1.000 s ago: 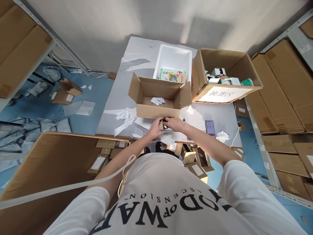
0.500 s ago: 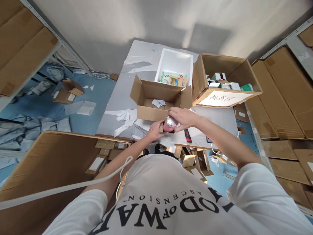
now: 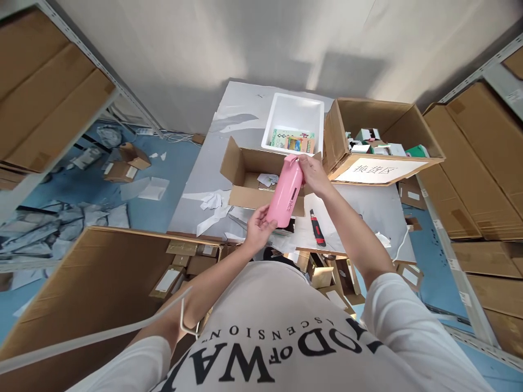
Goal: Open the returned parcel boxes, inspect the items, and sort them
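Observation:
A pink bottle (image 3: 285, 193) with dark lettering is held up at a tilt between both hands. My left hand (image 3: 260, 228) is closed around its lower end, with the thumb on its side. My right hand (image 3: 314, 175) grips the other end, near the cap. Behind the bottle stands an open cardboard box (image 3: 245, 197) with crumpled white paper (image 3: 267, 179) inside. Partly hidden beneath the bottle is a small dark-mouthed box (image 3: 289, 227) at the table's front edge. A red and black box cutter (image 3: 317, 228) lies right of it.
A white foam tub (image 3: 296, 109) with printed cards stands behind the cardboard box. To its right is a larger carton (image 3: 339, 130) with a handwritten label and small boxes inside. Torn paper (image 3: 214, 209) lies on the left of the table (image 3: 204, 174). Shelving with cartons (image 3: 478, 163) flanks the right.
The pink bottle, earlier low in the small box with its shiny silver end showing, is now out and lifted. Both hands have shifted to hold its two ends.

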Motion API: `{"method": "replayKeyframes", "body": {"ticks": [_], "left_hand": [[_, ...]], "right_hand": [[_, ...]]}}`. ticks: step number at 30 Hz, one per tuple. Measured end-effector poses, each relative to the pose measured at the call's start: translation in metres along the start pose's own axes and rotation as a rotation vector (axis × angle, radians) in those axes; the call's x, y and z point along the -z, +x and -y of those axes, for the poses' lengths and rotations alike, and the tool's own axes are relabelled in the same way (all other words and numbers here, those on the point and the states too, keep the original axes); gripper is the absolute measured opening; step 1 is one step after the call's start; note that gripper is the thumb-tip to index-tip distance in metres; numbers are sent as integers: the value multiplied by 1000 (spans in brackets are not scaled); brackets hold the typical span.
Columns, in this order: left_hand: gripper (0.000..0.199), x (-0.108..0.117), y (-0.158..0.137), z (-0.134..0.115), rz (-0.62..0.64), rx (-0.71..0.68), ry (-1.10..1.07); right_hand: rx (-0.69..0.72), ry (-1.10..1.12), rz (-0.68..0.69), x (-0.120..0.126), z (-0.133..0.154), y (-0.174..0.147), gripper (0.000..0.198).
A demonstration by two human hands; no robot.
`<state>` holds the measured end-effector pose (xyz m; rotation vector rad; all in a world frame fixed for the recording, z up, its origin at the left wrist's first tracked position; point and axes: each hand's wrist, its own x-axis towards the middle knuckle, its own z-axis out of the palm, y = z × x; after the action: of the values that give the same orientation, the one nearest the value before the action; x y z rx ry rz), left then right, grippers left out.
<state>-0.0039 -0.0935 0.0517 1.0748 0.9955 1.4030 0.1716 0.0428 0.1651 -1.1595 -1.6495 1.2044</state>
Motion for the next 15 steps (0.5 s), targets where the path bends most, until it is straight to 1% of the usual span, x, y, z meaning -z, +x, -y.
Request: {"method": "replayKeyframes", "body": {"ticks": [4, 7, 11, 15], "left_hand": [[64, -3, -5, -6, -36, 139, -113], [67, -3, -6, -5, -48, 199, -160], [67, -5, -4, -5, -46, 228, -205], [59, -7, -3, -13, -41, 286, -281]], "right_hand": [[-87, 137, 112, -4, -4, 2, 74], [-116, 168, 143, -3, -6, 5, 75], [-124, 165, 149, -2, -6, 8, 75], [-91, 200, 176, -3, -2, 7, 73]]}}
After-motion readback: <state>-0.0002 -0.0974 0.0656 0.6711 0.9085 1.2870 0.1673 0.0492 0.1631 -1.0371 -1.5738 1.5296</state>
